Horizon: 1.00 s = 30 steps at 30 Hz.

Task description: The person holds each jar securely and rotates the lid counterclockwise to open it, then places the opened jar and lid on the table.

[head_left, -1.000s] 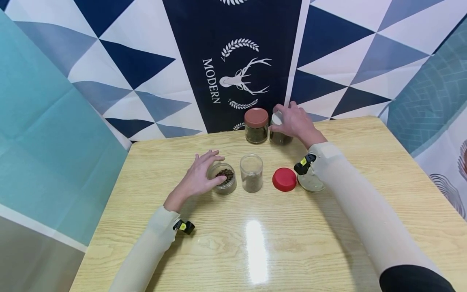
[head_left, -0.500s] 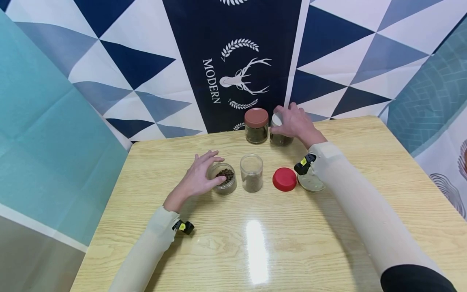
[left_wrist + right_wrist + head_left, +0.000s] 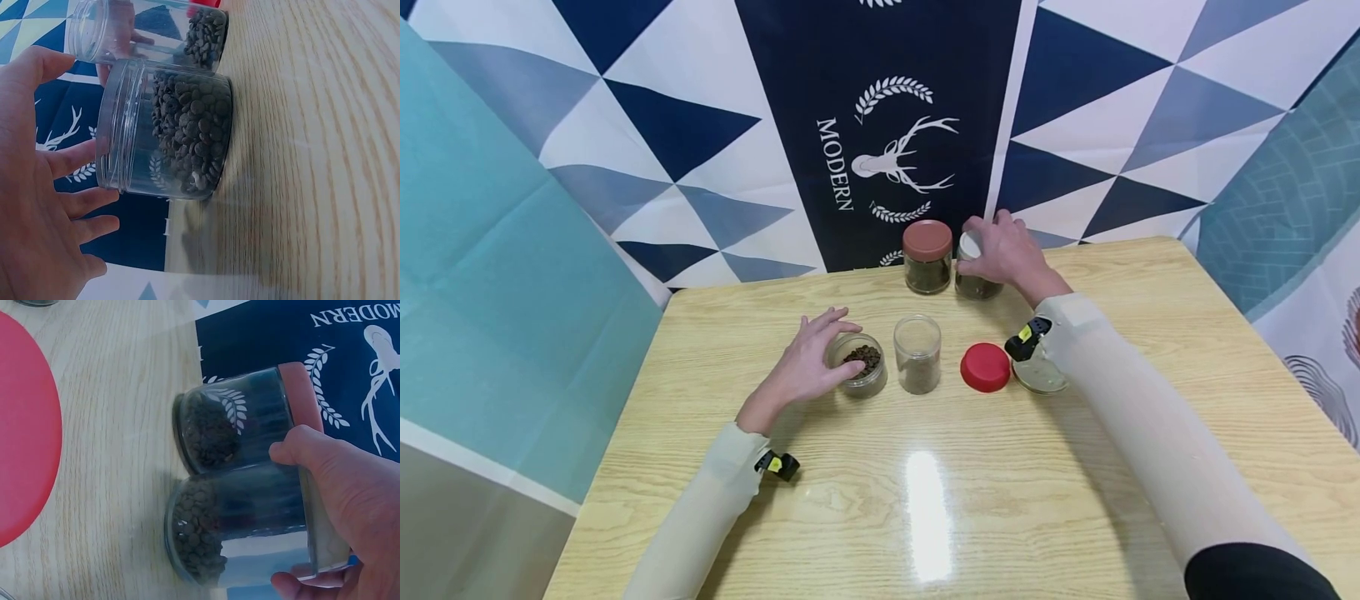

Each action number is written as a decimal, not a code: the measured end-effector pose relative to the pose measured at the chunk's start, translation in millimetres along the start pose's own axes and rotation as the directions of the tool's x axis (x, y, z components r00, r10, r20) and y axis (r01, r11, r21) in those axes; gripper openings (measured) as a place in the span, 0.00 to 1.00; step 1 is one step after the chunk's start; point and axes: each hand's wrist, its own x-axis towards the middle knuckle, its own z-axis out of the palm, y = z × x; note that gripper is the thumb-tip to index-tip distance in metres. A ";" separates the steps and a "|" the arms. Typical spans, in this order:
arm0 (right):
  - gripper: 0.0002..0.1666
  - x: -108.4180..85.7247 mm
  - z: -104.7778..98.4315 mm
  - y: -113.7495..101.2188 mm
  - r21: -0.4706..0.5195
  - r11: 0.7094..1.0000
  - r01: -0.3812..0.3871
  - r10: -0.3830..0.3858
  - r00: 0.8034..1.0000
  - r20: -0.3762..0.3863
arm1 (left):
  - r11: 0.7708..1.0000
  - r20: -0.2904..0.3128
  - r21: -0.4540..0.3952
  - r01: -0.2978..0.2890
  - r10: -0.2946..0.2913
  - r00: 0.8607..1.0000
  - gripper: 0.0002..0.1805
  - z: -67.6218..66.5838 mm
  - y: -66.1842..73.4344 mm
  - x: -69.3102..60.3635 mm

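Note:
My left hand spreads its thumb and fingers around the mouth of a short, lidless clear jar partly filled with small dark brown pieces. In the left wrist view the palm stays apart from the jar; firm contact is hard to tell. Just right of it stands a taller lidless clear jar, with dark pieces at its bottom. At the table's back edge my right hand grips a white-lidded jar around its lid. Touching or nearly touching that jar is a jar with a reddish-brown lid.
A red lid lies right of the open jars. Beside it, a pale round lid is partly under the right wrist's camera. Behind the wooden table hangs a patterned backdrop, close to the two lidded jars.
Both hands stay nearly still. The right hand's fingers have shifted very slightly on the white-lidded jar; nothing else has visibly moved.

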 end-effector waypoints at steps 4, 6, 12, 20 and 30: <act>0.46 0.3 -0.6 0.9 0.004 1.000 -0.006 0.006 1.000 0.001 | 1.000 0.002 0.003 0.003 -0.003 1.000 0.32 -0.9 1.0 -0.3; 0.46 1.1 -0.8 1.2 0.006 1.000 -0.010 0.010 1.000 0.003 | 1.000 0.002 0.005 0.002 -0.002 1.000 0.32 -1.1 1.0 0.1; 0.46 2.2 -1.4 2.5 0.013 1.000 -0.012 0.012 1.000 0.003 | 1.000 0.002 0.001 0.001 -0.001 1.000 0.34 -2.0 0.9 0.0; 0.45 1.9 -5.2 5.4 0.024 1.000 -0.001 0.001 1.000 -0.026 | 1.000 -0.001 -0.013 0.005 -0.005 1.000 0.34 -2.8 0.9 0.1; 0.45 -2.5 -18.3 2.0 0.002 1.000 0.009 -0.009 0.999 -0.048 | 1.000 0.001 -0.018 0.008 -0.008 1.000 0.34 -4.2 1.5 0.8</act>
